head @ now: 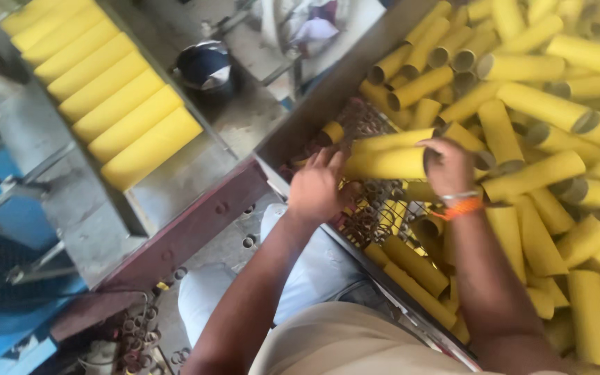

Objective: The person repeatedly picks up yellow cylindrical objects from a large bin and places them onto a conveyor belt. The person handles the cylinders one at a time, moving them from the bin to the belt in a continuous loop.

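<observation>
From the head camera, you hold two yellow tubes [387,156] between your hands, lying flat and side by side. Your left hand [316,187] presses its fingers against the near ends of the tubes, and your right hand [448,165] cups over the far ends, so the pair is squeezed lengthwise and the ends stay level with each other. Neither hand is spread flat; both are curled on the tubes. An orange band [461,206] sits on your right wrist.

The tubes are just above the left part of a big metal bin [328,90], where a wire mesh [373,208] shows through at the bottom. The bin holds a loose pile of yellow tubes [543,104] of the same kind, lying in all directions, some with the open end toward you. Near the mesh there are also small dark rings, perhaps short cut pieces, but the view is too blurred to be sure.

To the left, well apart from your hands, a sloped metal tray [175,187] carries a neat row of tubes [102,83], all parallel and touching, resting against the lower edge so they do not roll. A dark round container [204,66] stands on the floor between the tray and the bin.
</observation>
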